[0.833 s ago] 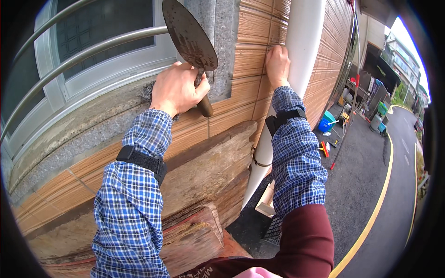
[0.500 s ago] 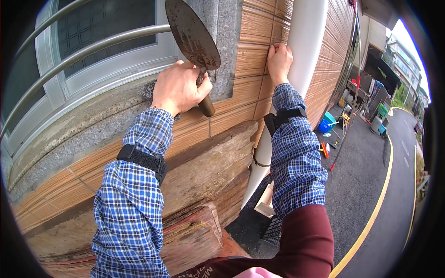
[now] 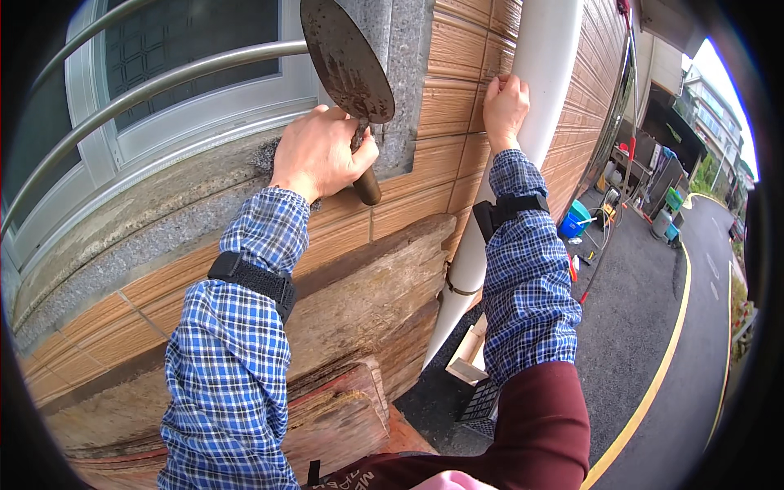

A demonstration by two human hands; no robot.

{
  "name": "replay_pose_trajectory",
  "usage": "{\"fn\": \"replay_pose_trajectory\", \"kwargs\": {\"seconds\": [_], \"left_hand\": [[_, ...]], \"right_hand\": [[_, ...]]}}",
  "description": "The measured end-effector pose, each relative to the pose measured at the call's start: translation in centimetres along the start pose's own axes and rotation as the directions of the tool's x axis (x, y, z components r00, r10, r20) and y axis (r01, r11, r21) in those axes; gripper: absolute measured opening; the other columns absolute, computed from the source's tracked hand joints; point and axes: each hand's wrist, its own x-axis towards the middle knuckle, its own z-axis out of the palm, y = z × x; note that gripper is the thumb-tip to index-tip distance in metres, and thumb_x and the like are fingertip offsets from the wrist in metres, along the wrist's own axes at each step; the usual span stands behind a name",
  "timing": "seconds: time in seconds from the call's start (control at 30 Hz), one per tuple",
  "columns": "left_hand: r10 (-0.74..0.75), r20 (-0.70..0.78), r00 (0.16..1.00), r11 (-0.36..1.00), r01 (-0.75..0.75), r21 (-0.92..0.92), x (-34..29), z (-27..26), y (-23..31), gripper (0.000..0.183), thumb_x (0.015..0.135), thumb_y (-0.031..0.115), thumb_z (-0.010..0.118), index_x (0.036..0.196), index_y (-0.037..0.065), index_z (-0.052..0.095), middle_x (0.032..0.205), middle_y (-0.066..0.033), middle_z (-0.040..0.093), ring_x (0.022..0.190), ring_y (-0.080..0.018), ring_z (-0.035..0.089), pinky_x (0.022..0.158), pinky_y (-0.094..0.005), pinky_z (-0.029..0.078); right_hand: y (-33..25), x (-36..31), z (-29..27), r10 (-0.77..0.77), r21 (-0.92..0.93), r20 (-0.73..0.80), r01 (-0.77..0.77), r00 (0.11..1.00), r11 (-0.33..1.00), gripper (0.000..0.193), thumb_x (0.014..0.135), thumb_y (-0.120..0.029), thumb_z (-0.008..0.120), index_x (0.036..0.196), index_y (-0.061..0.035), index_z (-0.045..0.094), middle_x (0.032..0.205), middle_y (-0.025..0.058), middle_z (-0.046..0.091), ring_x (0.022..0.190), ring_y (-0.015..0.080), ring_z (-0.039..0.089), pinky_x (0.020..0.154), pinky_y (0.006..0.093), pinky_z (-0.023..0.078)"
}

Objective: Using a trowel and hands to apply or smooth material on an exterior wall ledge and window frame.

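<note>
1. Grip status: the left hand [image 3: 318, 151] is closed around the handle of a leaf-bladed trowel [image 3: 357, 94]. The right hand [image 3: 506, 108] has bent fingers; whether it holds anything cannot be told.
2. Wall: brown ribbed tiles [image 3: 461, 53] run behind both hands. The right fingertips lie at or very near the tile face; contact cannot be confirmed.
3. Window [image 3: 204, 49]: located at upper left, with a curved metal rail [image 3: 196, 75] in front and a grey stone surround [image 3: 408, 73] at its right side. The left hand is positioned over the lower corner of this surround.
4. Downpipe [image 3: 554, 65]: white, running along the wall. The right hand overlaps its left edge in the view.
5. Weathered planks [image 3: 367, 278]: stacked against the wall, below the left hand.
6. Trowel: located in the left grip, to the left of the right hand and well apart from it. Long axis: steep, blade uppermost and inclined left, handle end pointing down and slightly right. Nearer hand: left. The blade's flat face shows toward the camera, with dark smears on the metal.
7. Coarse dark-grey patch [image 3: 265, 157]: just beside the left hand, at the sill edge; material not identifiable.
</note>
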Motion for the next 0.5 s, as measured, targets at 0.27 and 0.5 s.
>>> {"fn": "replay_pose_trajectory", "kwargs": {"seconds": [0.27,0.5], "left_hand": [[0.008,0.022,1.000,1.000,-0.008,0.012,0.1,-0.1,0.1,0.030,0.086,0.032,0.053,0.079,0.006,0.067,0.077,-0.0103,0.064,0.080,-0.0311,0.061,0.067,-0.0446,0.050],[-0.013,0.025,1.000,1.000,0.013,-0.009,0.0,-0.1,-0.1,0.029,0.085,0.030,0.052,0.079,0.006,0.067,0.079,-0.0101,0.065,0.081,-0.0312,0.061,0.069,-0.0439,0.051]], "right_hand": [[-0.9,1.7,1.6,-0.012,-0.112,0.072,0.020,0.997,0.993,0.022,0.089,-0.019,0.057,0.091,0.0029,0.060,0.098,0.0258,0.061,0.084,0.0426,0.065,0.077,0.0469,0.055],[-0.5,2.5,0.3,-0.078,-0.300,0.164,0.126,0.983,0.945,0.020,0.089,-0.018,0.056,0.092,0.0016,0.058,0.095,0.0236,0.062,0.080,0.0411,0.067,0.071,0.0453,0.057]]}}
